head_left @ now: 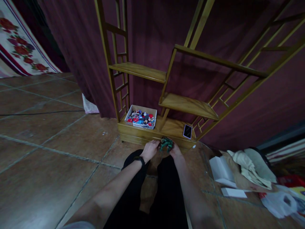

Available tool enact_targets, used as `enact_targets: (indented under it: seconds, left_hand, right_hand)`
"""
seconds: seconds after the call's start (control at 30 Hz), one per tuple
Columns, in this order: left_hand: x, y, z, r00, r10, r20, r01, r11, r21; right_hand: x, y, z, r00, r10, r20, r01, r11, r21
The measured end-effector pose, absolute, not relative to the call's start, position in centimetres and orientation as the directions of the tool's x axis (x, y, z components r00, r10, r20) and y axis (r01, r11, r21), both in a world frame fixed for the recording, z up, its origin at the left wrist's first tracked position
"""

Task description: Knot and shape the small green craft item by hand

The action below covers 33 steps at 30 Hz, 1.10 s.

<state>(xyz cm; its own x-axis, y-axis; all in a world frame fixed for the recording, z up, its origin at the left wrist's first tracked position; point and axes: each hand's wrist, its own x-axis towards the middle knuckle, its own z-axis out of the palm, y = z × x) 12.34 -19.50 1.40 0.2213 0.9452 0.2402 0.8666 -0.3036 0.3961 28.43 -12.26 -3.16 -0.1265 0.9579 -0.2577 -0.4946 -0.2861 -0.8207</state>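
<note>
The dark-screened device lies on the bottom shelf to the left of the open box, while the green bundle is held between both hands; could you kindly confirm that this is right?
Not quite: the head view shows the dark-screened device on the bottom shelf to the right of the open box, while the green bundle is indeed held between the left hand and right hand.

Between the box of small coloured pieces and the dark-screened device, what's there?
Head view: a wooden post and a bare stretch of the low shelf separate the box from the device.
</note>
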Motion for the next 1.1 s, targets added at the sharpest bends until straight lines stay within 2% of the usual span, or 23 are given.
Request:
enact_targets:
  seconds: [0.13,0.3,0.53,0.93,1.0,1.1]
  left_hand:
    - [12.5,-19.6,1.2,0.294,0.911,0.291,0.881,-0.376,0.288]
    - [12.3,-19.8,1.3,0.354,0.881,0.314,0.879,-0.428,0.211]
    - [11.7,-19.5,2.4,0.465,0.834,0.297,0.843,-0.519,0.138]
    - [11.5,-19.3,2.2,0.479,0.823,0.306,0.811,-0.548,0.204]
    - [11.2,-19.0,2.3,0.456,0.835,0.309,0.803,-0.536,0.261]
    - [10.9,-18.5,2.4,0.394,0.874,0.286,0.764,-0.484,0.427]
  right_hand:
    - [28.6,-12.6,-2.6,-0.151,0.957,-0.248,-0.493,-0.290,-0.820]
    - [28.9,-13.4,-1.3,-0.229,0.954,-0.194,-0.471,-0.284,-0.835]
    - [30.0,-13.8,-0.7,-0.235,0.955,-0.179,-0.428,-0.268,-0.863]
    - [30.7,-13.9,-0.4,-0.266,0.948,-0.177,-0.403,-0.276,-0.873]
    - [30.6,-13.8,-0.5,-0.257,0.946,-0.197,-0.409,-0.291,-0.865]
    - [30.4,-13.6,-0.4,-0.251,0.943,-0.219,-0.422,-0.310,-0.852]
